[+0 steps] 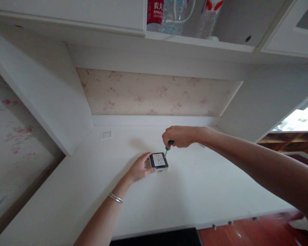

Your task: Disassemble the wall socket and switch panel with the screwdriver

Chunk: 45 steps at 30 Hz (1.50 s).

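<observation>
A small wall socket (159, 160) with a white face and dark frame lies on the white desk (195, 191). My left hand (140, 168) grips its left side, fingers curled around the edge. My right hand (178, 136) is closed on a green-handled screwdriver (168, 147), held upright with its tip at the socket's right top corner. A silver bangle (115, 197) sits on my left wrist.
A white square plate (106, 135) lies at the desk's back left. Floral wallpaper (154, 92) backs the alcove, with white side walls. Water bottles (169, 15) stand on the shelf above. Red wooden floor (246, 232) shows past the desk's front edge.
</observation>
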{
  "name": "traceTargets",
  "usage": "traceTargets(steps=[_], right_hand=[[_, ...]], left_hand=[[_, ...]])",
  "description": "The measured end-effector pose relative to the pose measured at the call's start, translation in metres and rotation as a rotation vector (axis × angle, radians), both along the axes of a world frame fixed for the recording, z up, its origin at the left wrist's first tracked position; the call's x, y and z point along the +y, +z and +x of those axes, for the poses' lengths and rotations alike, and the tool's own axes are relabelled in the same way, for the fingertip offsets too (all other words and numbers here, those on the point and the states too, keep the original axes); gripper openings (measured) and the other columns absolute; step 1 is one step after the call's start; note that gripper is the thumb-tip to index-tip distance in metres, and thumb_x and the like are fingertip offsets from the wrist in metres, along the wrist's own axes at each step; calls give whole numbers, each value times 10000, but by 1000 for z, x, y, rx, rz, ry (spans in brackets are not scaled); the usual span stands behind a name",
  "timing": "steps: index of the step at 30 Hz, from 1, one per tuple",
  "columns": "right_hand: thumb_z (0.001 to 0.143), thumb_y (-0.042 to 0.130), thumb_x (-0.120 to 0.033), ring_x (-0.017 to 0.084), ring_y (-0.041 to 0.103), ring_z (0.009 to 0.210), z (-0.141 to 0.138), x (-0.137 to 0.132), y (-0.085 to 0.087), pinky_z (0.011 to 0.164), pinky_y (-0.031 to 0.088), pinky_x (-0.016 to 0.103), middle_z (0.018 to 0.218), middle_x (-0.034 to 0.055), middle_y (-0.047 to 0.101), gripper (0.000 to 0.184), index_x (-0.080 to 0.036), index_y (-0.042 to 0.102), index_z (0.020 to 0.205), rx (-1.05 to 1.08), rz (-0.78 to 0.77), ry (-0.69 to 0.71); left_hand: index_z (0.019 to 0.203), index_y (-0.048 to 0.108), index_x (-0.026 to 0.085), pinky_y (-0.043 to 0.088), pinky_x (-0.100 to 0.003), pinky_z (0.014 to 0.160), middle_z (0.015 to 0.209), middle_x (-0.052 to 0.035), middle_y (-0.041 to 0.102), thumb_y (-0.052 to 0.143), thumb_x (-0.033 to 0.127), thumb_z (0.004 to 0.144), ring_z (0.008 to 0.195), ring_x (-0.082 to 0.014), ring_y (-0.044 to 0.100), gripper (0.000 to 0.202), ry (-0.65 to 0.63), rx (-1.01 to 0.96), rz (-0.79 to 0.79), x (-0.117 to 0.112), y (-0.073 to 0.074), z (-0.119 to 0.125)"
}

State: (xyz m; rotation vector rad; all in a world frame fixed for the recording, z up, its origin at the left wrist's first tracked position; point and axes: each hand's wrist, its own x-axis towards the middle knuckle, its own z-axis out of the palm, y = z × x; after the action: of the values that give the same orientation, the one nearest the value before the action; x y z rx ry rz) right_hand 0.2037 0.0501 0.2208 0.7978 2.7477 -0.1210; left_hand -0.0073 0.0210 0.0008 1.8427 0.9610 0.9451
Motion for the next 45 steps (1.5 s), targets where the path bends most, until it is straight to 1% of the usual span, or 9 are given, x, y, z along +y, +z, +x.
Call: traceTargets(steps=[4, 7, 9, 13, 19, 23, 26, 31, 45], right_hand=[[652, 563, -37, 185, 578, 860, -5, -3, -1, 742, 396, 263, 913, 30, 672, 323, -209, 670, 903, -28, 45, -41], [757, 622, -361, 253, 577, 986, -3, -5, -3, 785, 415, 317, 1185, 114, 583, 506, -189, 532, 1224, 27, 118, -210], [834, 471, -539, 283, 580, 1006, -2, -5, -5, 792, 422, 352, 1213, 152, 559, 579, -173, 477, 1283, 43, 165, -339], [923, 244, -510, 283, 613, 928, -3, -4, -5, 754, 422, 370, 1016, 166, 648, 536, -156, 602, 1106, -24, 230, -442], [848, 393, -519, 267, 636, 829, -9, -1, -3, 652, 409, 316, 838, 127, 707, 459, -162, 681, 866, -57, 268, -594], [847, 350, -581, 212, 643, 695, -13, -1, -2, 619, 401, 287, 630, 60, 690, 518, -175, 669, 891, 28, 120, -737], [843, 227, -674, 235, 644, 663, -13, -1, -1, 625, 409, 318, 643, 102, 688, 692, -144, 658, 956, -16, 114, -823], [864, 321, -525, 280, 634, 792, -8, -2, -2, 605, 386, 323, 928, 148, 692, 497, -183, 676, 928, -78, 229, -674], [821, 493, -379, 207, 591, 788, 0, -9, 12, 590, 363, 268, 978, 97, 658, 363, -205, 569, 1130, -97, -4, -340]], left_hand=[[1313, 453, 225, 384, -451, 1026, 1358, -105, 460, 748, 248, 671, 1154, -272, 509, 706, -1, -9, -2, -1, 1, 0], [1312, 456, 226, 387, -458, 1023, 1356, -101, 467, 745, 245, 673, 1160, -276, 506, 702, -6, -11, -4, 0, 1, -1], [1316, 453, 228, 386, -459, 1024, 1364, -100, 461, 748, 255, 672, 1172, -280, 498, 709, -3, -9, -6, 0, 0, -1], [1331, 439, 237, 365, -461, 1041, 1387, -101, 437, 750, 300, 676, 1206, -284, 474, 729, 3, 9, -19, 1, -2, -2], [1333, 438, 232, 341, -458, 1058, 1389, -114, 432, 754, 311, 668, 1223, -286, 461, 741, 10, 31, -39, 1, -2, -2], [1329, 442, 223, 339, -464, 1059, 1392, -117, 425, 755, 295, 667, 1217, -288, 465, 736, 6, 19, -35, 1, -2, -2], [1337, 433, 225, 333, -479, 1060, 1405, -118, 407, 749, 312, 677, 1215, -299, 465, 736, 0, 21, -45, 0, -1, -2], [1323, 452, 236, 338, -483, 1054, 1392, -114, 421, 760, 308, 663, 1203, -300, 476, 732, 3, 6, -47, 0, 0, -2], [1315, 463, 218, 302, -463, 1080, 1395, -118, 421, 754, 260, 663, 1268, -289, 414, 715, 0, 10, 2, 0, 0, -1]])
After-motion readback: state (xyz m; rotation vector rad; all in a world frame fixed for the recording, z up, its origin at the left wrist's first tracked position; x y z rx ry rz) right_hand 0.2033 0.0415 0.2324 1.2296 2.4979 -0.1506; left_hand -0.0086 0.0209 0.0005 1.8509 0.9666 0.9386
